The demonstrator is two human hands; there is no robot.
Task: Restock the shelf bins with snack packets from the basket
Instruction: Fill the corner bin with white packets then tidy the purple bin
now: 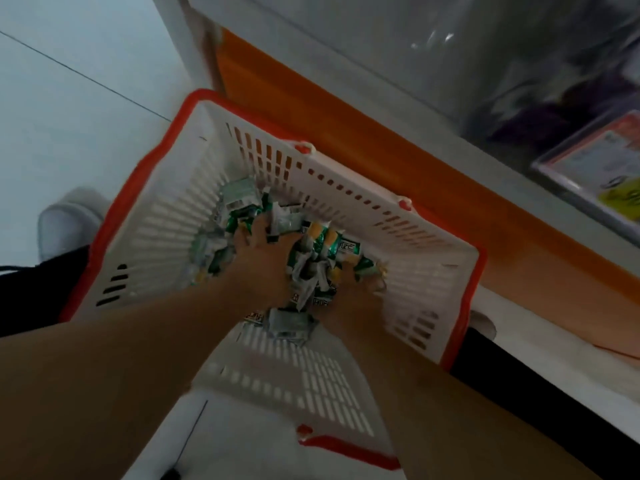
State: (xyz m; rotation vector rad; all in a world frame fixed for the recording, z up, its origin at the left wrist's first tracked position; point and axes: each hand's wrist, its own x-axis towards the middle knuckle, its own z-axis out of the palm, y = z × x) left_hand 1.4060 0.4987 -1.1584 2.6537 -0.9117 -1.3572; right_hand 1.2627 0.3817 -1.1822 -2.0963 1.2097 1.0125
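Both hands are deep in the white basket [166,216], scooping the green snack packets [325,251]. The left hand [263,258] has its fingers spread and bent over the heap. The right hand [349,296] is curled under a clutch of packets; its fingertips are hidden. Forearms slope down side by side. The shelf bin [519,81] above is blurred.

both bare forearms run from the lower edge of the frame up toward its centre, converging. the left hand [258,252] lies back-up at centre, fingers [242,233] spread and dug downward. the right hand [349,296], just right of it, curls its fingers around a bunch of snack packets [322,265], fingertips hidden.
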